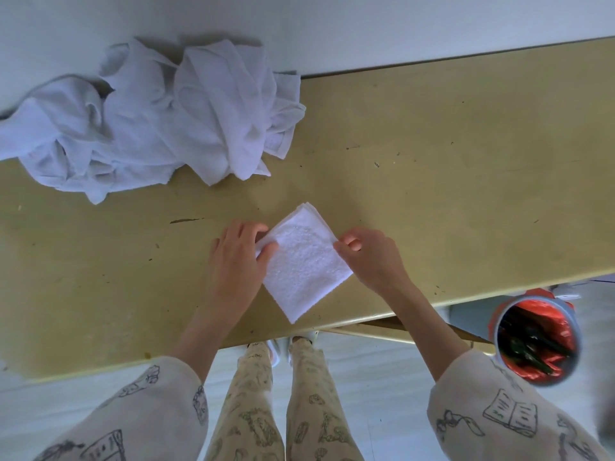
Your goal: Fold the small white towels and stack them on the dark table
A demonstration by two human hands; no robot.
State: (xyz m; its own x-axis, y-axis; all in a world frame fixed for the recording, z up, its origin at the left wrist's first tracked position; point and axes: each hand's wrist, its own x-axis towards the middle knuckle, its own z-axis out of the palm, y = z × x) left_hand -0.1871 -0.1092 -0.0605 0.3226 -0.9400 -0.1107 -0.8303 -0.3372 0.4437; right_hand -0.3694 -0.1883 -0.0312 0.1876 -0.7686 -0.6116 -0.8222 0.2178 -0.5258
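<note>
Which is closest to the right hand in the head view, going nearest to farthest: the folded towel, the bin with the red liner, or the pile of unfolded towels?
1. The folded towel: touching the right hand, on that hand's left.
2. The bin with the red liner: off the table, on the floor to the right.
3. The pile of unfolded towels: far left corner of the table.

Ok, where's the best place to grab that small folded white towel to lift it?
Pinch the small folded white towel at its left and right corners, hands coming in from each side. It lies flat like a diamond, its layered edges at the far corner, so side grips keep the layers together.
</note>
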